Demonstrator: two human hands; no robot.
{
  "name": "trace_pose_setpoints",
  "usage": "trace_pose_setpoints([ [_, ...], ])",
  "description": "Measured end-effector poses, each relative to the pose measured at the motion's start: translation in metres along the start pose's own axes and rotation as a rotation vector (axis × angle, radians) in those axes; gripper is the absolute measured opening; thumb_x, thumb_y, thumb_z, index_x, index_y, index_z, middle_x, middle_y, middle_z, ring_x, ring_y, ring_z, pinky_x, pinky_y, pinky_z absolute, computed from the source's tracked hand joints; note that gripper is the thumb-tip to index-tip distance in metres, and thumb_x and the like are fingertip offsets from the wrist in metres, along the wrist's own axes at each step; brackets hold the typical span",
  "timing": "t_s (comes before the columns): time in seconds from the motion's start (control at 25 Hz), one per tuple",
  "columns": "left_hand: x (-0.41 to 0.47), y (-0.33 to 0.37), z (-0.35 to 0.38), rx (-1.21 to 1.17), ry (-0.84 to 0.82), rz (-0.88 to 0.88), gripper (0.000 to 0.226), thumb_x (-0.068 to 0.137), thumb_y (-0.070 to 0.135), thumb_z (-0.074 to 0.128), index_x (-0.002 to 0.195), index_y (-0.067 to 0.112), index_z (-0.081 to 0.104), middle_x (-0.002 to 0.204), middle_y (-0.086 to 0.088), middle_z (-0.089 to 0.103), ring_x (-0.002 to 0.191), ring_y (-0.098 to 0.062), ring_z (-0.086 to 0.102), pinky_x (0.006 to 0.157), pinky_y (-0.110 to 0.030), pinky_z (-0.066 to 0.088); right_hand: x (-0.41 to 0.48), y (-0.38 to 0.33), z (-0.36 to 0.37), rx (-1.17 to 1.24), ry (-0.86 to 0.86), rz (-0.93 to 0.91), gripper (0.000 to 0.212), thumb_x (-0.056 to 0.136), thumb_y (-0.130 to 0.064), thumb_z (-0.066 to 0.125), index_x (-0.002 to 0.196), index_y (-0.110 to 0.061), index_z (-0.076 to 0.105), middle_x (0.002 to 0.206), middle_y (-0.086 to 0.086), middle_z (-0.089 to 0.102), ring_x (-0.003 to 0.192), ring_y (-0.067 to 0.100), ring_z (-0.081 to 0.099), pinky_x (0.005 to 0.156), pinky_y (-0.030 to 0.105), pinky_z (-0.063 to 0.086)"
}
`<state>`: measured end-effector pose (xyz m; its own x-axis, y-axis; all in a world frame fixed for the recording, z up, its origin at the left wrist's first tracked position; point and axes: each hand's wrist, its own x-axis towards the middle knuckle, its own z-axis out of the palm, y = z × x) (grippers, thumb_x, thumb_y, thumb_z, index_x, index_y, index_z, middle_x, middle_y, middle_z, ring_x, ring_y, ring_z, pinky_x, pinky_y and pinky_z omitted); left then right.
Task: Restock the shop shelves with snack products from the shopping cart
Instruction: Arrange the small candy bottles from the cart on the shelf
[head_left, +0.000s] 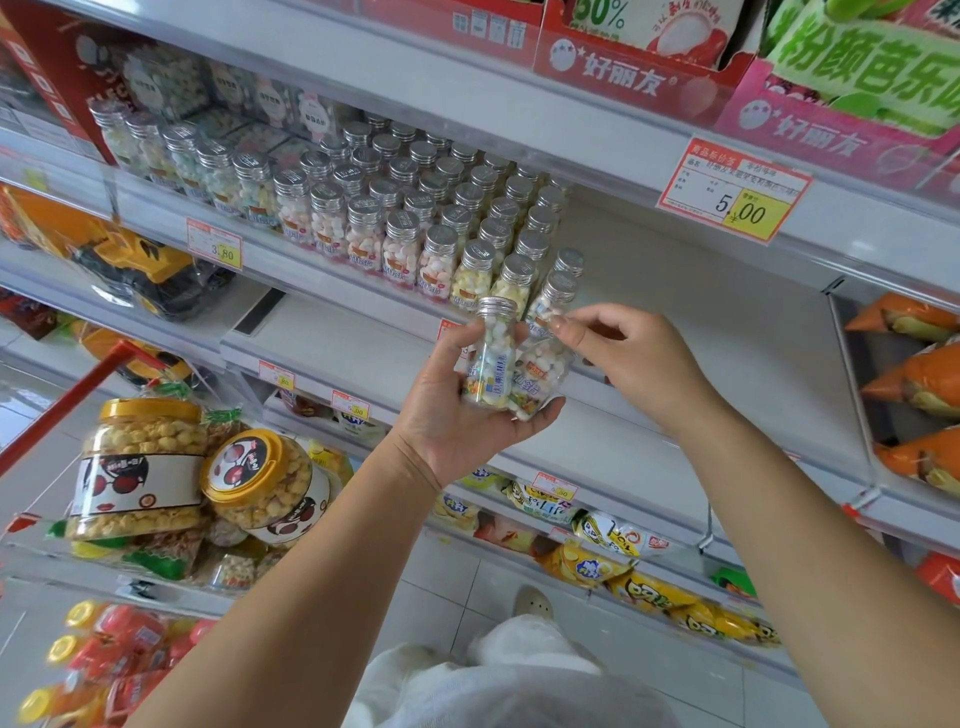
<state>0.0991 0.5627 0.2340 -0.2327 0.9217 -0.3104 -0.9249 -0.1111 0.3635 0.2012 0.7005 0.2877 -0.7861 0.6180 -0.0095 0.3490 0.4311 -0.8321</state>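
Observation:
My left hand grips two small clear candy bottles with silver caps, held upright in front of the shelf edge. My right hand pinches the top of the right-hand bottle with thumb and forefinger. Behind them, rows of the same silver-capped candy bottles fill the left and middle of the white shelf. The red-framed shopping cart at lower left holds large jars with yellow lids and snack bags.
The shelf to the right of the bottle rows is bare. A price tag reading 5.00 hangs on the shelf above. Orange cone packs fill a bin at right. Yellow snack bags line lower shelves. A toy truck sits left.

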Motion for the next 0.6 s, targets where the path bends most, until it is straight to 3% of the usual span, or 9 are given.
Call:
trace_pose_setpoints([
  [0.12,0.002,-0.003,-0.001,0.007,-0.015,0.003,0.030,0.080,0.040,0.063,0.091,0.016,0.077,0.123,-0.015,0.067,0.121,-0.033,0.060,0.104,-0.055,0.044,-0.002,0.005,-0.005,0.125,-0.089,0.064,0.005,0.089,-0.029,0.067,0.092,-0.033,0.070,0.086,-0.006,0.072,0.072,0.006,0.066,0.059,0.022,0.054],
  [0.24,0.003,0.000,-0.006,0.026,0.008,0.026,0.030,0.082,0.040,0.062,0.099,0.018,0.073,0.128,-0.014,0.065,0.131,-0.033,0.054,0.105,-0.060,0.043,0.013,0.008,-0.029,0.260,0.102,0.091,0.012,0.092,-0.015,0.065,0.092,-0.026,0.069,0.085,-0.002,0.067,0.077,0.014,0.066,0.062,0.029,0.060],
  [0.32,0.003,0.006,-0.009,0.046,0.053,0.050,0.031,0.088,0.040,0.059,0.108,0.018,0.067,0.130,-0.013,0.065,0.131,-0.031,0.053,0.103,-0.058,0.044,0.039,0.018,-0.047,0.137,0.260,0.083,0.011,0.091,-0.015,0.067,0.096,-0.025,0.068,0.090,-0.002,0.063,0.087,0.016,0.065,0.068,0.037,0.061],
  [0.44,0.000,0.010,-0.013,0.043,0.052,0.074,0.030,0.090,0.041,0.057,0.108,0.018,0.065,0.132,-0.013,0.065,0.129,-0.031,0.056,0.102,-0.054,0.047,0.075,0.033,-0.046,-0.062,0.273,0.078,0.016,0.089,-0.020,0.069,0.104,-0.025,0.069,0.101,0.002,0.065,0.083,0.015,0.065,0.075,0.039,0.061],
  [0.6,-0.001,0.010,-0.020,0.050,0.045,0.078,0.031,0.087,0.041,0.059,0.108,0.019,0.066,0.133,-0.012,0.064,0.129,-0.031,0.056,0.107,-0.053,0.044,0.100,0.039,-0.026,0.083,0.203,0.104,0.010,0.093,-0.028,0.064,0.102,-0.028,0.068,0.098,-0.001,0.062,0.081,0.014,0.062,0.073,0.037,0.060],
])
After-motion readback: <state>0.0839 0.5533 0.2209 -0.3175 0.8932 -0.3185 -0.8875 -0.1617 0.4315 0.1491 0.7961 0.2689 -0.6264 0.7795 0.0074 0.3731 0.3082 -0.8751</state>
